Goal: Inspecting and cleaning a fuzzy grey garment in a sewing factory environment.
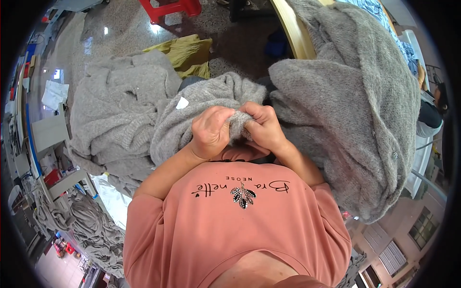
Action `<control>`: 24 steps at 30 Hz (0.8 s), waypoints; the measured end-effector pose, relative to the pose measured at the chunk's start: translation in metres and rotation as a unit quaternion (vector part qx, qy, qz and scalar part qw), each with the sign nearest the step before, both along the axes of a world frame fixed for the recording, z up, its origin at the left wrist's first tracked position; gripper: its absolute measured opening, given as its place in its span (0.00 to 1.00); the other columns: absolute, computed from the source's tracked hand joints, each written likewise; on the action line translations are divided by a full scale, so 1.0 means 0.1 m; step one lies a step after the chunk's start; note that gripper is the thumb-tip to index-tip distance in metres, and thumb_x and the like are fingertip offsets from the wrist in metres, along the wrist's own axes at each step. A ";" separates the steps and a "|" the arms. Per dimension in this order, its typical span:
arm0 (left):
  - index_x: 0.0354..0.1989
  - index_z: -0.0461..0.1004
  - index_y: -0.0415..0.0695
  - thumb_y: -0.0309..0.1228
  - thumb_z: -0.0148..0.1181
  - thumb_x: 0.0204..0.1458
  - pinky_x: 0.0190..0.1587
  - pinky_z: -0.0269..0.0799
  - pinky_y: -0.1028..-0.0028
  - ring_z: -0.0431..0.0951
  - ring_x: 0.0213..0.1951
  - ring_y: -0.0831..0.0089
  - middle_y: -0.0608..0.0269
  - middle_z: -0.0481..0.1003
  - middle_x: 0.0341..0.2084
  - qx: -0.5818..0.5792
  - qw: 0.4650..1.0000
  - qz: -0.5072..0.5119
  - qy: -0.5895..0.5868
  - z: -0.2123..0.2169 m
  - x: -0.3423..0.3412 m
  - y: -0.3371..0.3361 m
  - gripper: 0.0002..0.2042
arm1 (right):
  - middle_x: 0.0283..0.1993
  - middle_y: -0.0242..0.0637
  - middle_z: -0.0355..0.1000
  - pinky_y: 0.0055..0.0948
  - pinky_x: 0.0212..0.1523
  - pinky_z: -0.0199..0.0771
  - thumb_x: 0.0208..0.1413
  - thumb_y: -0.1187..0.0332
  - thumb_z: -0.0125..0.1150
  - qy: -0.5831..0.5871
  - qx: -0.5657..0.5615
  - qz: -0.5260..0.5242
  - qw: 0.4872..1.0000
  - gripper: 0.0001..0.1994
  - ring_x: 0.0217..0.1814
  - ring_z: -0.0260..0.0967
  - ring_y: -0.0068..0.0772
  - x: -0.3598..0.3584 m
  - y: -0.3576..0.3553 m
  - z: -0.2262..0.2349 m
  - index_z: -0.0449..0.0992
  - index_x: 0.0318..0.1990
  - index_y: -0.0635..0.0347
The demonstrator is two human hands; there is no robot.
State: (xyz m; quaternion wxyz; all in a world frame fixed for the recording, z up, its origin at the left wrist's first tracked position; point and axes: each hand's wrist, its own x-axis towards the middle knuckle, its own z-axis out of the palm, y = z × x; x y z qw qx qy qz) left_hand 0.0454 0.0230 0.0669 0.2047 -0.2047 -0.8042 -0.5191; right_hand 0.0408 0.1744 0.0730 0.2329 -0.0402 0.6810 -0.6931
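A fuzzy grey knit garment (192, 103) lies bunched over my lap, with a small white tag (182, 103) on its upper fold. Close to my chest, my left hand (210, 130) grips a bunched edge of it, fingers curled and thumb toward the middle. My right hand (263, 126) pinches the same edge just to the right, a short stretch of knit between the two hands. The fingertips are partly hidden in the folds.
A pile of grey knitwear (120, 96) spreads to my left. More grey knitwear (345, 105) hangs off a wooden-edged table (300, 31) at right. Ahead are a yellow-green cloth (192, 50) and a red stool (170, 8). A person (430, 108) sits at far right.
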 end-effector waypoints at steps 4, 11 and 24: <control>0.30 0.68 0.37 0.12 0.50 0.35 0.24 0.69 0.72 0.73 0.22 0.61 0.54 0.71 0.21 -0.062 0.996 0.020 0.067 -0.07 -0.06 0.00 0.11 | 0.19 0.40 0.64 0.24 0.21 0.61 0.34 0.82 0.45 0.188 0.089 -0.091 0.974 0.09 0.20 0.62 0.27 -0.01 -0.11 -0.11 0.69 0.27 0.68; 0.31 0.67 0.36 0.13 0.52 0.37 0.24 0.69 0.71 0.73 0.22 0.60 0.53 0.71 0.21 -0.037 0.996 0.028 0.077 -0.02 -0.05 0.07 0.11 | 0.19 0.45 0.63 0.29 0.19 0.62 0.28 0.82 0.46 0.325 0.147 -0.150 0.922 0.11 0.19 0.63 0.43 -0.07 -0.14 -0.07 0.68 0.26 0.66; 0.32 0.67 0.34 0.15 0.53 0.35 0.22 0.67 0.74 0.70 0.21 0.63 0.53 0.68 0.21 -0.020 0.993 -0.075 0.088 -0.08 0.05 -0.18 0.12 | 0.26 0.42 0.65 0.30 0.22 0.64 0.23 0.82 0.48 0.466 0.099 -0.039 0.878 0.16 0.22 0.64 0.42 0.00 0.02 -0.10 0.68 0.29 0.66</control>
